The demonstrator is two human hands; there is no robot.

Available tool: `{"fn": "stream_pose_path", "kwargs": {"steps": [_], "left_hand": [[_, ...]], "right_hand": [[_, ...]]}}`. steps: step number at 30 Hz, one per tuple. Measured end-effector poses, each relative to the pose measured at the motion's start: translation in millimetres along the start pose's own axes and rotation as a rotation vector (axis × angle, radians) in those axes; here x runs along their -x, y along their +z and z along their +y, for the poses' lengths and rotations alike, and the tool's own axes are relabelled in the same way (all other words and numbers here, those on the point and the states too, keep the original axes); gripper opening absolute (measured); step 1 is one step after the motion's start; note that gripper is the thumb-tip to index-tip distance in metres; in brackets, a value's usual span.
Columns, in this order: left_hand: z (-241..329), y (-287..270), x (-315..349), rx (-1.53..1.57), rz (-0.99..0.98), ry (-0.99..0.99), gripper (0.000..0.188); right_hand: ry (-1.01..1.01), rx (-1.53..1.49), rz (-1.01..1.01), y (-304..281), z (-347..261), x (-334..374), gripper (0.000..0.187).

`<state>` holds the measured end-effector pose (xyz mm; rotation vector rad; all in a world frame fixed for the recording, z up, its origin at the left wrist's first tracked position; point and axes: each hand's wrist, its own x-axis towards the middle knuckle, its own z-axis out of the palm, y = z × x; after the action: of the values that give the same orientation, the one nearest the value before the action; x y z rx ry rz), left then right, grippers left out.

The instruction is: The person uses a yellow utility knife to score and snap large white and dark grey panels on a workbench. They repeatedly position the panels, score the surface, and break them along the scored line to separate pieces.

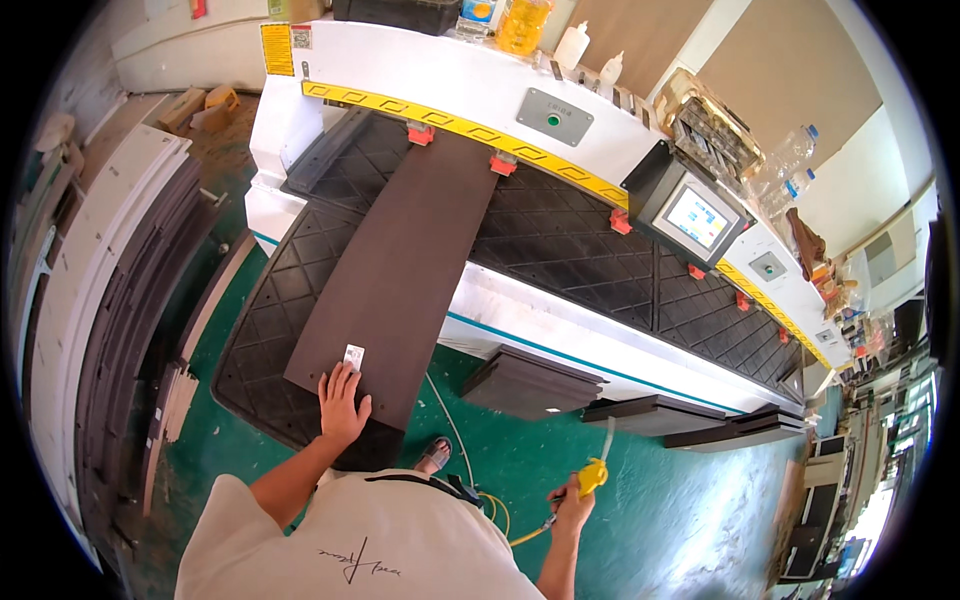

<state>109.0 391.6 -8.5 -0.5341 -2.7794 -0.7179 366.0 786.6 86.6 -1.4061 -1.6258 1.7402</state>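
A long dark brown board [400, 250] lies on the black ribbed table [262, 340] of a white machine, its far end between two red blocks. My left hand [343, 408] rests flat on the board's near end, fingers stretched out and touching or almost touching a small white label [354, 357]. Held out to the right over the floor, my right hand [570, 508] is closed round a yellow air blow gun [592, 476]. The gun's pale nozzle points away from me, and a yellow hose [528, 538] runs from it toward my body.
A control screen [697, 217] juts from the machine's white beam [440, 68]. Stacked dark panels [535, 383] stand low along the machine's front. More boards [130, 280] lean at the left. Bottles [572, 45] sit on the beam. A thin hose [450, 425] crosses the green floor.
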Motion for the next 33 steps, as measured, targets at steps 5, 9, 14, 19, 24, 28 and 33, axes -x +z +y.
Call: {"fn": "stream_pose_path", "kwargs": {"steps": [5, 9, 14, 19, 24, 28, 33], "left_hand": [[4.2, 0.8, -0.2, -0.063, 0.042, -0.045, 0.057], [12.5, 1.6, 5.9, -0.187, 0.099, -0.217, 0.061], [40.2, -1.3, 28.1, -0.088, 0.045, -0.287, 0.067], [73.6, 3.9, 43.5, 0.031, -0.025, -0.201, 0.053], [90.8, -10.4, 28.0, -0.015, -0.167, -0.316, 0.066], [93.0, -12.7, 20.7, -0.052, -0.220, -0.399, 0.070], [85.8, -16.1, 25.5, 0.013, -0.183, -0.357, 0.066]], "right_hand": [[0.272, 0.638, -0.855, -3.3, -30.2, 14.6, 0.022], [0.234, 0.820, -1.038, 7.0, -25.8, 1.2, 0.021], [0.110, 0.844, -0.986, 36.8, -31.0, -14.5, 0.033], [0.002, 1.044, -1.084, 52.9, -22.7, -56.2, 0.038], [0.384, 0.553, -1.122, 63.3, -26.4, -93.7, 0.056], [0.682, -0.181, -1.106, 101.5, -77.4, -51.4, 0.070], [0.511, 0.594, -1.371, 121.1, -60.1, -42.9, 0.055]]}}
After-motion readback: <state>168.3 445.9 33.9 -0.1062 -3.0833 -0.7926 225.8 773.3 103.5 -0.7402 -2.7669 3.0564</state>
